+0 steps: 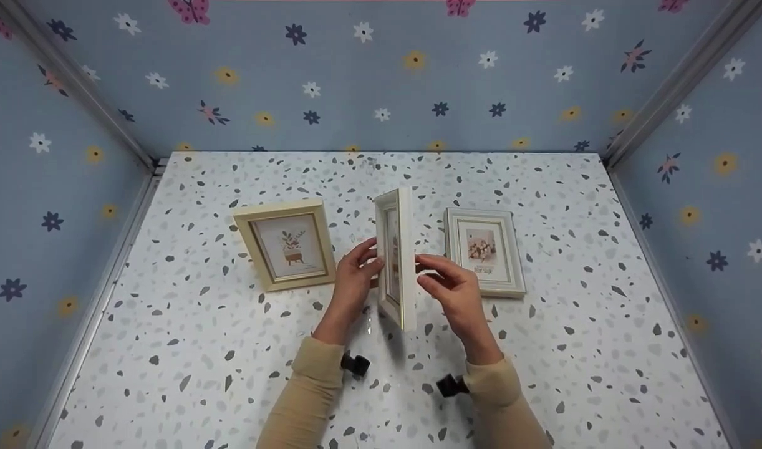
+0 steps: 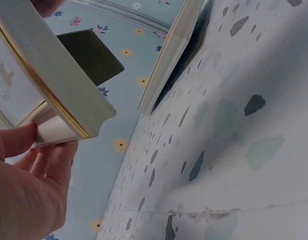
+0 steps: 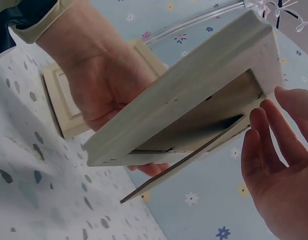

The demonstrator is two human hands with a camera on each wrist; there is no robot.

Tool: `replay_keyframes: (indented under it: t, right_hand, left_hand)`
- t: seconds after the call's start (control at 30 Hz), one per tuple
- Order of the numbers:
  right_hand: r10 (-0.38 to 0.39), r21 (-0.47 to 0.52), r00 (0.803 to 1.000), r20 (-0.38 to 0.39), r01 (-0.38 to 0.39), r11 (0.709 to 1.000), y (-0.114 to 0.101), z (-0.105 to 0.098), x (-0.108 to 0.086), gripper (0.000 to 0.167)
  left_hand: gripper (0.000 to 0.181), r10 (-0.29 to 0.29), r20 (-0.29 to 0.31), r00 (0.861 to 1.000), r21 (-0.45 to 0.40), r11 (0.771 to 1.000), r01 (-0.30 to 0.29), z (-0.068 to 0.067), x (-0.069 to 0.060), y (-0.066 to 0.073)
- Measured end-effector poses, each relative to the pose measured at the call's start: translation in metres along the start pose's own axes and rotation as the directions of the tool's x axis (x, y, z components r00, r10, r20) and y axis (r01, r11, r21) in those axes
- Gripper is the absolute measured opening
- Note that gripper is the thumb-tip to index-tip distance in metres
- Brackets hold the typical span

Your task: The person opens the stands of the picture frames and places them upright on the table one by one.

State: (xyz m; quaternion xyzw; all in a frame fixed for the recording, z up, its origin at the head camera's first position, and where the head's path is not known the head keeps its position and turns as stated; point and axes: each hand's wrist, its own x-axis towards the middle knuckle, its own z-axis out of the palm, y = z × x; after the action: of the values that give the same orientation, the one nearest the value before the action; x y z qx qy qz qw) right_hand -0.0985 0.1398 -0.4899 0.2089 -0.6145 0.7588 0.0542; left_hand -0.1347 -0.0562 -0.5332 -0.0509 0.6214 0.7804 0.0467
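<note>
Head view shows the work, as I judge, about halfway. The left frame (image 1: pixel 290 245) already rests on the tabletop (image 1: pixel 605 374), tilted back. The middle frame (image 1: pixel 408 262) is in the air, with the left hand (image 1: pixel 354 274), whose grip is clamped on its edge; its back stand (image 2: pixel 91 56) is swung out. The right hand (image 1: pixel 453 287) is just beside its back, this grip apart and holding nothing. The middle frame is not yet set down. The right frame (image 1: pixel 484 252) faces up; flat or propped, I cannot tell.

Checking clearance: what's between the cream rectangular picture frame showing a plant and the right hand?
The left hand and the white rectangular frame it grips; head view.
</note>
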Motion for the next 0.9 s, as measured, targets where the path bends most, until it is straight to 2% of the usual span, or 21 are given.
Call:
replay_keyframes:
  t: [0.17, 0.4, 0.63, 0.9]
  right_hand:
    - [0.075, 0.023, 0.997, -0.029, -0.075, 0.997, 0.021, -0.004, -0.001, 0.037]
    - [0.177, 0.078, 0.984, 0.016, -0.177, 0.981, 0.046, -0.008, -0.005, 0.045]
    - [0.208, 0.099, 0.976, 0.059, -0.214, 0.972, 0.048, -0.008, -0.007, 0.051]
    - [0.229, 0.107, 0.972, 0.057, -0.234, 0.966, 0.046, -0.007, -0.006, 0.045]
  left_hand:
    - [0.046, -0.004, 0.031, 1.000, 0.006, 1.000, 0.004, 0.001, -0.001, 0.000]
    - [0.046, -0.002, 0.045, 0.999, 0.010, 1.000, 0.002, 0.002, -0.001, 0.000]
    - [0.046, -0.013, 0.045, 0.999, 0.002, 1.000, 0.013, 0.001, -0.001, 0.000]
    - [0.046, -0.012, 0.056, 0.998, -0.005, 1.000, 0.012, 0.001, -0.001, 0.001]
